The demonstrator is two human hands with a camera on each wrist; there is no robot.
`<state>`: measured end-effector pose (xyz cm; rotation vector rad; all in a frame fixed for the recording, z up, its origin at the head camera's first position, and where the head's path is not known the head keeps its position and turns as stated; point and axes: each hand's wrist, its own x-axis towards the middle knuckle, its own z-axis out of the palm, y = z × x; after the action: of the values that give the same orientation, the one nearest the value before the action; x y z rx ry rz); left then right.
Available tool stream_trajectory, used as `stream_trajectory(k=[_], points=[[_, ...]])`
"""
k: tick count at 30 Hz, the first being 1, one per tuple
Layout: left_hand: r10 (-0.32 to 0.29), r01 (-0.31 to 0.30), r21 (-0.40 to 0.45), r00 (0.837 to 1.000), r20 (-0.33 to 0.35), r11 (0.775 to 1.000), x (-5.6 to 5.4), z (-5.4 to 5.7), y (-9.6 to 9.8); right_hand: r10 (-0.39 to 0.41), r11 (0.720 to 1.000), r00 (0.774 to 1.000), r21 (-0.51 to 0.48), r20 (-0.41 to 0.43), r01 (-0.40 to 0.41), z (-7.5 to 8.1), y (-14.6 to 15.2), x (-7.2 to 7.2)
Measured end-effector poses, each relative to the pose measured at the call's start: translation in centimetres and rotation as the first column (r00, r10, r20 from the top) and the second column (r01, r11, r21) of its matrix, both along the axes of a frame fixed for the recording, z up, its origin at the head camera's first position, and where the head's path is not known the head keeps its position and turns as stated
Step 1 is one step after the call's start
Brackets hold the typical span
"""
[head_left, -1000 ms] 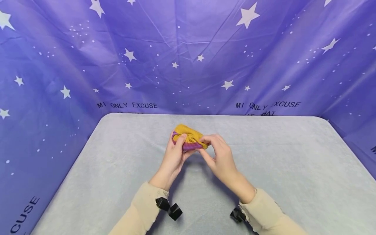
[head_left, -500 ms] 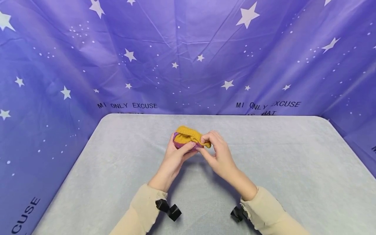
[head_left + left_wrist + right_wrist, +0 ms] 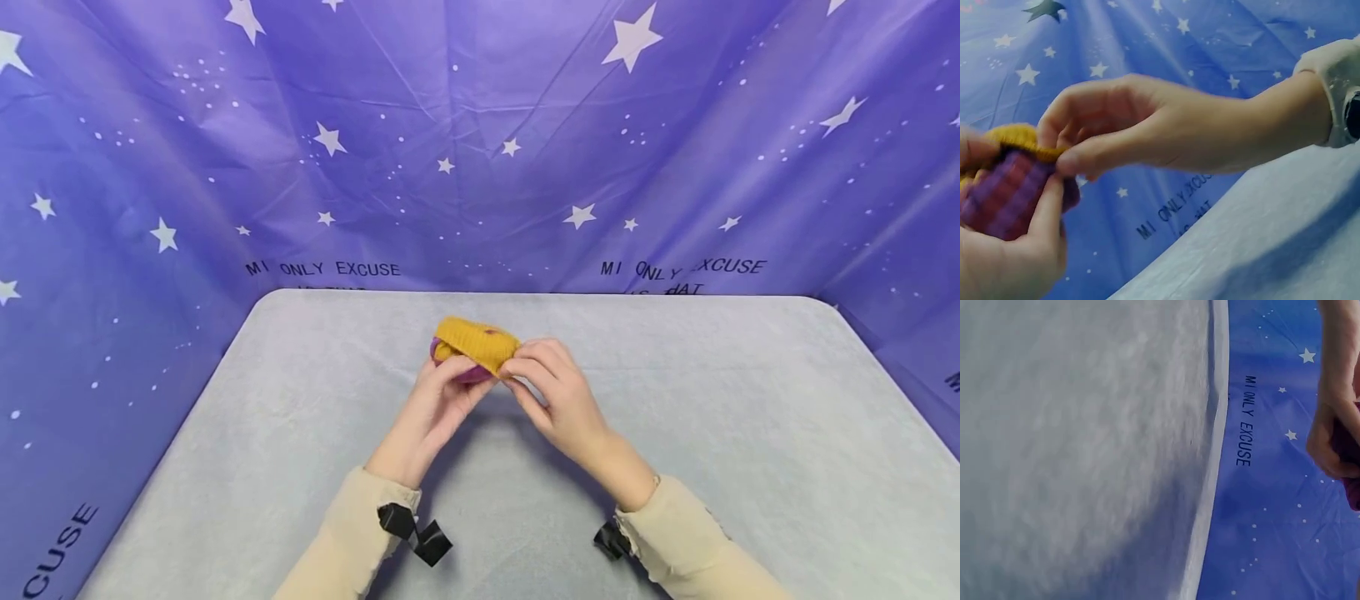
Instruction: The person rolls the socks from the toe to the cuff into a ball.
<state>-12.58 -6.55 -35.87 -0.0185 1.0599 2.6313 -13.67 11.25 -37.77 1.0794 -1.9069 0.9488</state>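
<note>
Gripping with both hands, we note: starry curtain [image 3: 450, 108] beyond the grip, sheets uncountable | one grey table [image 3: 300, 433] beneath it | two hands: left hand [image 3: 429, 408] cradles, right hand [image 3: 564, 402] pinches | one knitted bundle [image 3: 474, 342] between them, raised; likely light, soft, stretchy, unbreakable; we'd hold its yellow edge [image 3: 1017, 136], where the right pinches.

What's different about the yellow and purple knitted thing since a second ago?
The knitted bundle and left hand shifted slightly left. The yellow flap came down towards the person, covering much of the crumpled opening, and the left thumb now sits at its edge. Nothing was let go: the right hand still pinches the right end. The grey table looks the same.
</note>
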Motion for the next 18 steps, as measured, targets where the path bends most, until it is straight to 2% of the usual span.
stream_trajectory(k=[3,5,7,8,9,10,11,13,16,17,18], points=[[-0.008,0.005,-0.073,0.999,-0.043,0.997,0.0,0.0,-0.7,0.024,1.000,1.000,0.010,0.001,-0.024,-0.2,0.0,0.2],[0.005,-0.014,-0.149,0.998,-0.060,0.989,0.0,0.0,-1.0,0.066,0.998,0.995,-0.015,0.075,-0.065,-0.3,0.3,0.5],[0.018,-0.040,-0.239,0.995,-0.097,0.970,0.0,-0.2,-1.2,0.138,0.988,0.967,-0.092,0.215,-0.121,-0.3,0.6,0.9],[0.011,-0.047,-0.281,0.992,-0.129,0.959,0.0,-0.3,-1.4,0.184,0.977,0.937,-0.157,0.298,-0.142,-0.2,0.7,1.1],[-0.002,-0.054,-0.322,0.985,-0.173,0.945,0.0,-0.4,-1.6,0.230,0.962,0.893,-0.231,0.386,-0.148,0.0,0.7,1.3],[-0.019,-0.065,-0.367,0.975,-0.221,0.928,0.1,-0.5,-1.7,0.273,0.944,0.839,-0.301,0.471,-0.138,0.2,0.7,1.4],[-0.043,-0.077,-0.410,0.960,-0.276,0.909,0.1,-0.6,-1.9,0.320,0.923,0.773,-0.364,0.548,-0.124,0.5,0.7,1.4],[-0.090,-0.114,-0.473,0.918,-0.387,0.874,0.2,-0.7,-2.2,0.381,0.894,0.637,-0.442,0.670,-0.070,1.1,0.6,1.4],[-0.145,-0.171,-0.525,0.849,-0.508,0.834,0.4,-0.8,-2.6,0.409,0.891,0.445,-0.454,0.797,-0.005,1.9,0.7,1.2],[-0.158,-0.180,-0.529,0.832,-0.532,0.829,0.4,-0.8,-2.7,0.415,0.892,0.394,-0.452,0.820,0.001,2.1,0.8,1.1],[-0.169,-0.189,-0.535,0.818,-0.550,0.823,0.5,-0.8,-2.8,0.415,0.896,0.353,-0.444,0.838,0.001,2.3,1.0,1.0]])
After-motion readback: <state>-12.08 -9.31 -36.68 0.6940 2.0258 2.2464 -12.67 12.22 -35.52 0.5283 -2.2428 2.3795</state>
